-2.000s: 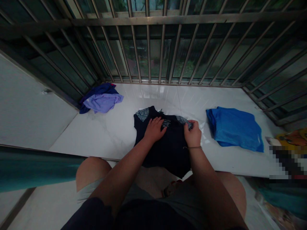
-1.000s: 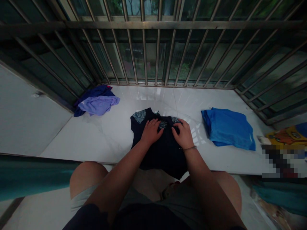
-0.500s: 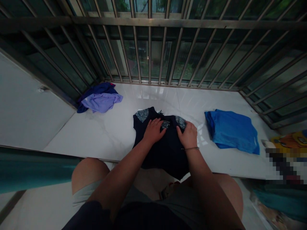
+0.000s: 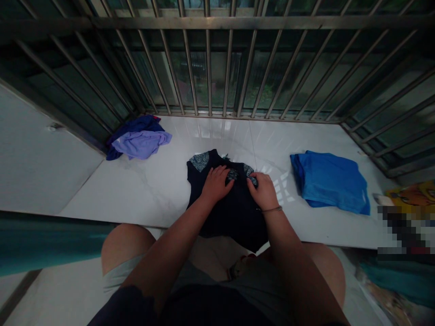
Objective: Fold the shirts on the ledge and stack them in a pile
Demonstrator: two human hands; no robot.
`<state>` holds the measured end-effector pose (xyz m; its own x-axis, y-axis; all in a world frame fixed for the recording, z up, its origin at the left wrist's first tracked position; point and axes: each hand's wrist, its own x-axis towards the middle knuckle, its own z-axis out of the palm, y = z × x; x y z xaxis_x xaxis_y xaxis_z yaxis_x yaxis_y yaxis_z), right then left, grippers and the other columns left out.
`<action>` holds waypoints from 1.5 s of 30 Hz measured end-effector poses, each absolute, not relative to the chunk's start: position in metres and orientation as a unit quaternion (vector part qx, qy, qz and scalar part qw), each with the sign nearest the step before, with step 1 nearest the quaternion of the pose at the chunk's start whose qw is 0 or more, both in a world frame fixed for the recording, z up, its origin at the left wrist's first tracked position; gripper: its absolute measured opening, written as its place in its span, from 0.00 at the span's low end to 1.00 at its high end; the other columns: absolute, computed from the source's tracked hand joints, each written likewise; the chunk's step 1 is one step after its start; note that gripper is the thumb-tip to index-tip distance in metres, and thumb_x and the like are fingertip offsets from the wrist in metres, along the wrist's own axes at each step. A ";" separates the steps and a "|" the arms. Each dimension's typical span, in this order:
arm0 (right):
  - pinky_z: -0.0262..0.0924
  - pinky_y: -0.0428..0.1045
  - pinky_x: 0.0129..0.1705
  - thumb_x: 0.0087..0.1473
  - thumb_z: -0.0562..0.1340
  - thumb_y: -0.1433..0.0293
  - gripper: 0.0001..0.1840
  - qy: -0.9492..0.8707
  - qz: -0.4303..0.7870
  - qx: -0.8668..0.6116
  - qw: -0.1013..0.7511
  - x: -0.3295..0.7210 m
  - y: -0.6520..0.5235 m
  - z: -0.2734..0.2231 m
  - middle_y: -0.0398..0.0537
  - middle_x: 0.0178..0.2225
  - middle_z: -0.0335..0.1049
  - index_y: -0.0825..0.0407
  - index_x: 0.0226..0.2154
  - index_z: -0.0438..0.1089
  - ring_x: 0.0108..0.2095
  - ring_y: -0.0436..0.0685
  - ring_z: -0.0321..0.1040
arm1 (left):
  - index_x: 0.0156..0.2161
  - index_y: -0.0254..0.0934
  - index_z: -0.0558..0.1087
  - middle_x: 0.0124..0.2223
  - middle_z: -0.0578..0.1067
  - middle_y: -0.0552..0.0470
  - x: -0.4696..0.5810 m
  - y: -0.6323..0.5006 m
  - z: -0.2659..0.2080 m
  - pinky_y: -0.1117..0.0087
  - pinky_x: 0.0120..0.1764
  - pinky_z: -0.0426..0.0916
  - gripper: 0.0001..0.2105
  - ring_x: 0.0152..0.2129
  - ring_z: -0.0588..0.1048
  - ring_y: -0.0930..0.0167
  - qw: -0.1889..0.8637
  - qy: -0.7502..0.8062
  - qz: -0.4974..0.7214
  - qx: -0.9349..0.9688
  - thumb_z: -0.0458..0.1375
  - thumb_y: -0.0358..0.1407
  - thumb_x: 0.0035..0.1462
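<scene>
On the white ledge [image 4: 146, 190], right in front of you, lies the dark shirt [image 4: 234, 217], spread out rather than folded, its hem hanging past the front edge. Your left hand [image 4: 215, 183] rests flat on it, grasping nothing; your right hand [image 4: 265, 188] seems to pinch its patterned shoulder [image 4: 248, 169]. Well to your right, the blue cloth [image 4: 333, 181] looks already folded; far left, the purple cloth [image 4: 141, 145] and navy cloth [image 4: 136, 126] lie crumpled, apparently still undone.

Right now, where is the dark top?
The dark top lies centrally in the head view, under the left hand and right hand, between lavender cloth and blue cloth, its hem overhanging the white ledge.
</scene>
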<state>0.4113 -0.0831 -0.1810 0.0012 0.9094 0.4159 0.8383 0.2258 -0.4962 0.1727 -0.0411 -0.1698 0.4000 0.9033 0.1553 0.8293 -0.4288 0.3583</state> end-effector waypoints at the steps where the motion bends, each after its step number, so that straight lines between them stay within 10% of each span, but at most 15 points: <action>1: 0.70 0.65 0.57 0.71 0.62 0.58 0.12 -0.704 0.052 -0.622 0.340 0.412 -0.083 -0.181 0.58 0.47 0.82 0.47 0.47 0.77 0.49 0.71 0.75 | 0.72 0.40 0.73 0.78 0.71 0.43 0.173 -0.041 -0.170 0.46 0.81 0.53 0.25 0.76 0.67 0.56 0.113 0.523 0.164 0.829 0.57 0.47 0.77; 45: 0.71 0.62 0.54 0.71 0.63 0.57 0.13 -0.680 0.074 -0.637 0.355 0.413 -0.083 -0.181 0.56 0.44 0.82 0.47 0.45 0.77 0.47 0.69 0.77 | 0.72 0.41 0.74 0.77 0.71 0.44 0.173 -0.040 -0.170 0.46 0.81 0.54 0.24 0.76 0.68 0.56 0.110 0.521 0.165 0.830 0.58 0.47 0.78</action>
